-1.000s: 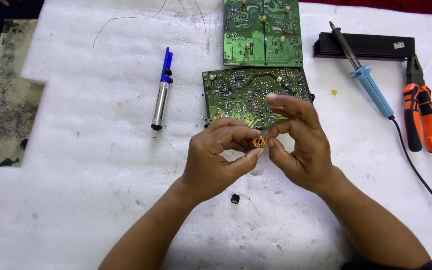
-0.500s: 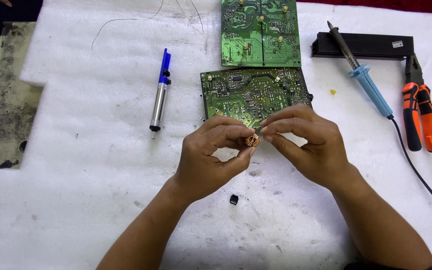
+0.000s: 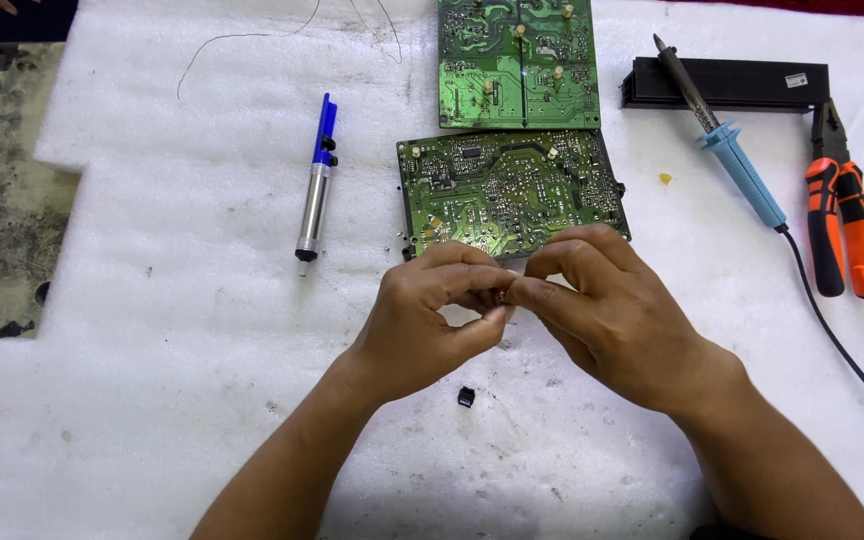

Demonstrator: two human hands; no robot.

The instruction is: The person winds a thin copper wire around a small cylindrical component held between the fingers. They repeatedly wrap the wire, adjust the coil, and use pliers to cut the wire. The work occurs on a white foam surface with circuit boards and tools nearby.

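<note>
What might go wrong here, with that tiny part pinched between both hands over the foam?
1. The small part is almost hidden between the left hand and right hand; if it slips, it may be hard to find on the speckled foam, like the black piece lying there.
2. The soldering iron rests partly on the foam; if hot, it might melt it.

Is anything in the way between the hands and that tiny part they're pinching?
No. The fingers of the left hand and right hand already pinch the small part between them, above the foam mat. The near circuit board lies just behind, not between.
</note>
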